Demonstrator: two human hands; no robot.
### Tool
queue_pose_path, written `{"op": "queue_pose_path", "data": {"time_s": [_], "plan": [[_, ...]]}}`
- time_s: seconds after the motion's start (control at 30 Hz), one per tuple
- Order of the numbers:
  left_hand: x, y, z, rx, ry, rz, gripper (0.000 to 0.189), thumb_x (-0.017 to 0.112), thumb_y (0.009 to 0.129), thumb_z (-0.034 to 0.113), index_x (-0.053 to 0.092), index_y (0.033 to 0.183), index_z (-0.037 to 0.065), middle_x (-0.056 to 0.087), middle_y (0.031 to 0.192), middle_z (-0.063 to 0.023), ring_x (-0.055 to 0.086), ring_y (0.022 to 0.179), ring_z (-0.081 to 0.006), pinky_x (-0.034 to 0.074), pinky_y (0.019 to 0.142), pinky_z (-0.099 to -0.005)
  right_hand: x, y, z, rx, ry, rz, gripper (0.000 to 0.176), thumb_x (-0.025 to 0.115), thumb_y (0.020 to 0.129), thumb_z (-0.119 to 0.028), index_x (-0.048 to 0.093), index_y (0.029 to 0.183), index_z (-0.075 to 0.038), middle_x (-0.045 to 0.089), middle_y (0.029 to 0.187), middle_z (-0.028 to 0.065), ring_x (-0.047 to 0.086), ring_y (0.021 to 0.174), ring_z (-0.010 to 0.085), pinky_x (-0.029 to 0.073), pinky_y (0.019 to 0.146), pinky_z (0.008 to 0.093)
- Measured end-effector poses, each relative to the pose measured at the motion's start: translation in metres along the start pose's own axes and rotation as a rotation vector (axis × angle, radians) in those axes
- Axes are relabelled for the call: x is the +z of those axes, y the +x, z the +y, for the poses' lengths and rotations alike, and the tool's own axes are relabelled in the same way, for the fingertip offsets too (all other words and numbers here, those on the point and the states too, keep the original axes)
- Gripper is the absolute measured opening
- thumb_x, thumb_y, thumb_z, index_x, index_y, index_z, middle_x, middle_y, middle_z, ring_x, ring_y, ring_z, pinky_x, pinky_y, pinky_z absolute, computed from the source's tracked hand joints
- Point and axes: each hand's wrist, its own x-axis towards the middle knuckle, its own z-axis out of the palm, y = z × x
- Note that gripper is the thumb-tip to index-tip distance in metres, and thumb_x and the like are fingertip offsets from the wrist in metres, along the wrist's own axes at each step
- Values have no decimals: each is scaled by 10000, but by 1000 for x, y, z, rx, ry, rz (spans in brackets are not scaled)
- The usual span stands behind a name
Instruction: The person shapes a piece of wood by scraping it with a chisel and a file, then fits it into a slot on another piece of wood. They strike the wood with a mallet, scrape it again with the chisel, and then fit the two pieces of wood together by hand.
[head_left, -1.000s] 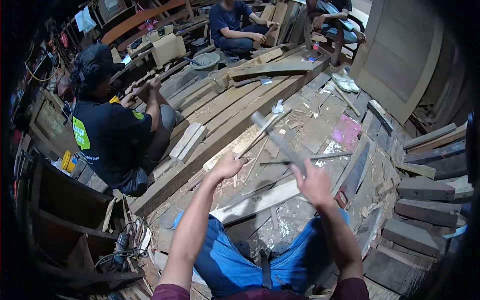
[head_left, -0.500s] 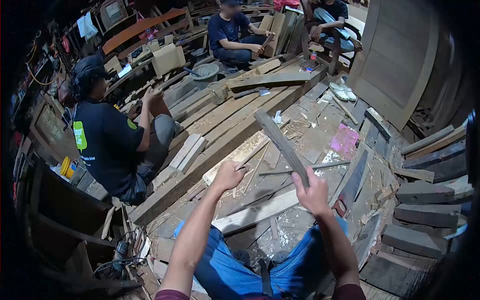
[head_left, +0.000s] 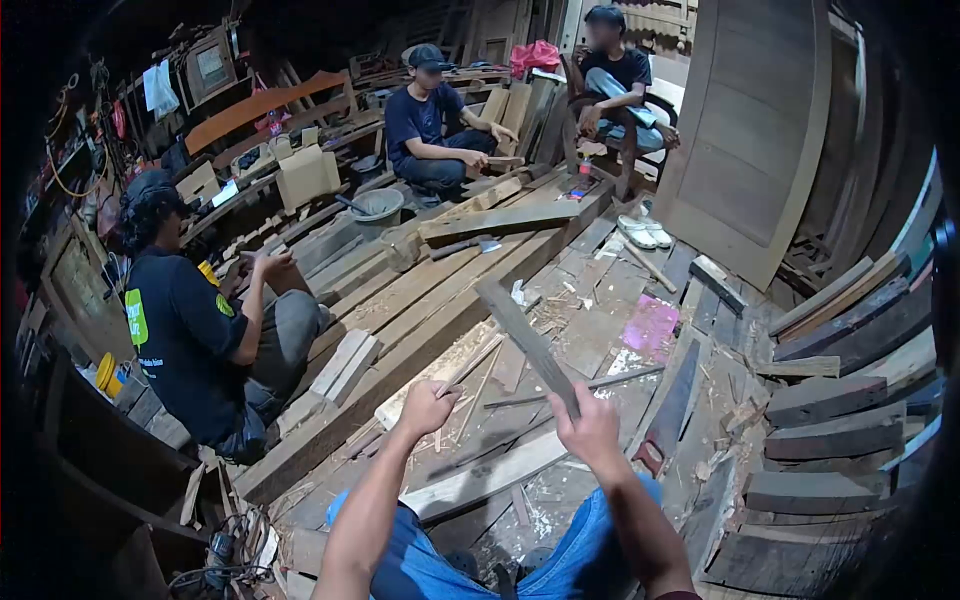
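My right hand [head_left: 588,432] is closed round the lower end of a dark wooden slat [head_left: 530,340], which slants up and left in front of me. My left hand [head_left: 428,408] grips a thin wooden stick [head_left: 474,364] that points up and right, its tip close to the slat. Below both hands, a pale board [head_left: 490,474] lies across the floor before my knees. Beyond the left hand is a light plank [head_left: 398,408] with shavings about it. To the right of my right hand, a handsaw [head_left: 668,418] rests on a board.
Long beams [head_left: 420,330] run across the middle. A hatchet [head_left: 462,249] lies on them near a grey bucket [head_left: 378,208]. One person [head_left: 190,320] sits at left, others [head_left: 430,130] [head_left: 625,90] at the back. Stacked wood blocks [head_left: 826,402] line the right, below a door panel [head_left: 745,140].
My view has tilted up and turned slightly right, so more of the people at the back shows. Both hands keep their pieces. The back middle person has lowered a piece of wood.
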Motion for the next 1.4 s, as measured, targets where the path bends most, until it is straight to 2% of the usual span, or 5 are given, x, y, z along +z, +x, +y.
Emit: {"op": "queue_pose_path", "data": {"time_s": [0.4, 0.47, 0.6, 0.77, 1.4], "plan": [[1, 1, -3, 116, -58, 126, 320, 640, 804, 242, 573, 620, -11, 452, 470, -107, 423, 449, -156, 374, 472, -364, -1, -7, -3, -28, 123, -19, 256, 606, 883, -284, 603, 941, -35, 601, 654, 240, 622, 646, 430, 474, 557, 461], [-3, -4, 5, -20, 29, 82, 209, 603, 785, 227, 683, 774, 34, 601, 618, -183, 602, 562, -270, 467, 575, -396, 1, -5, -2, 117, -60, -91, 263, 607, 883, -285, 604, 943, -29, 609, 657, 236, 619, 651, 436, 476, 558, 461], [-4, 0, -2, -45, -104, 126, 206, 634, 795, 178, 639, 712, -10, 496, 503, -115, 459, 468, -139, 404, 494, -352, -5, 1, 3, 42, 182, 96, 236, 588, 898, -249, 606, 963, -22, 613, 653, 218, 645, 633, 384, 474, 536, 435], [-6, -2, 2, -20, -88, 122, 263, 625, 810, 214, 599, 671, -7, 480, 485, -120, 439, 455, -137, 394, 485, -367, -7, -4, -12, -24, -62, -124, 335, 556, 908, -348, 611, 940, -20, 604, 649, 227, 633, 633, 404, 469, 534, 454], [3, 6, -18, -127, 1, 157, 247, 624, 783, 198, 623, 638, -2, 535, 493, -107, 528, 461, -166, 424, 491, -356, 6, -12, -4, -4, 196, 11, 337, 566, 908, -326, 578, 995, -1, 605, 656, 248, 623, 638, 424, 467, 558, 471]]}}
